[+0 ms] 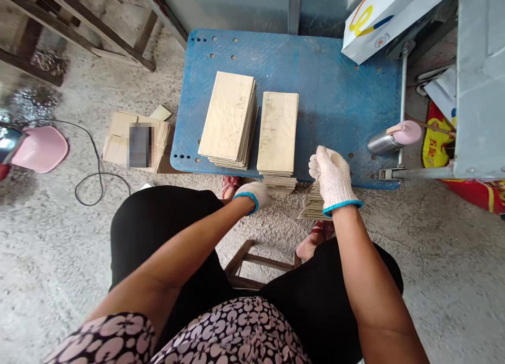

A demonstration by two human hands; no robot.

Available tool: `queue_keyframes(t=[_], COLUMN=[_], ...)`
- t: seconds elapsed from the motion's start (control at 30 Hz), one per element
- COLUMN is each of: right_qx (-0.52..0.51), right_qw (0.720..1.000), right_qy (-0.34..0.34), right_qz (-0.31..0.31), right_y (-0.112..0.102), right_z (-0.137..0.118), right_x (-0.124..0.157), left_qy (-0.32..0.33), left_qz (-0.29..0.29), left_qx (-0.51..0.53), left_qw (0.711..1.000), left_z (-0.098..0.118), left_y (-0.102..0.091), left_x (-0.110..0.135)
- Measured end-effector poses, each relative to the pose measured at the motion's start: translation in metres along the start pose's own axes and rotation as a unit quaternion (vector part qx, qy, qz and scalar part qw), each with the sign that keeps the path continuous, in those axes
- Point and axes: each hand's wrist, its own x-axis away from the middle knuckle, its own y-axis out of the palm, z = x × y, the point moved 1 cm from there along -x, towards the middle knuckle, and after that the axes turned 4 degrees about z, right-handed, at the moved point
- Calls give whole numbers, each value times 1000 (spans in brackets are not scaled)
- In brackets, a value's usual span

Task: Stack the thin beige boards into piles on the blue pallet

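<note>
Both hands wear white knit gloves with blue cuffs. My left hand (pixel 257 194) is low at the table's front edge, beside the lower front of the middle stack of thin wooden boards (pixel 277 132). Its fingers are hidden or too blurred to make out. My right hand (pixel 333 175) is over the front right of the table, its fingers curled in and the thumb pressed against them. Whatever it may hold does not show. Below and left of it, a fanned stack of thin boards (pixel 313 205) is partly covered by the hand. A taller board stack (pixel 229 117) leans at the left.
The stacks rest on a blue table (pixel 335 85) with small holes. A steel bottle with a pink lid (pixel 386 140) lies at its right, a white bag (pixel 374 24) at the back right. A cardboard box (pixel 118 138) sits left, near a black cable (pixel 98 169). A wooden stool (pixel 268 261) is between my legs.
</note>
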Motion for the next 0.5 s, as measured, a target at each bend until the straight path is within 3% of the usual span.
queue_keyframes(t=[0.07,0.13,0.27,0.43,0.5], right_qx=[-3,-1,8,8,6], right_qw=[1000,1000,1000,999,999], right_qy=[-5,-7,-9,-42,-42], right_qz=[0,4,18,8,0], right_y=[-2,-4,-11,-17,-18], right_z=[-3,-4,-4,0,1], right_x=[2,5,6,4,2], left_qy=[-24,-83,-166,-192,-179], left_qz=[3,26,81,152,156], left_qx=[5,74,198,242,216], left_qw=[1000,993,963,939,947], left_z=[-9,-14,-4,30,41], left_y=[23,45,83,95,94], left_x=[5,12,21,11,5])
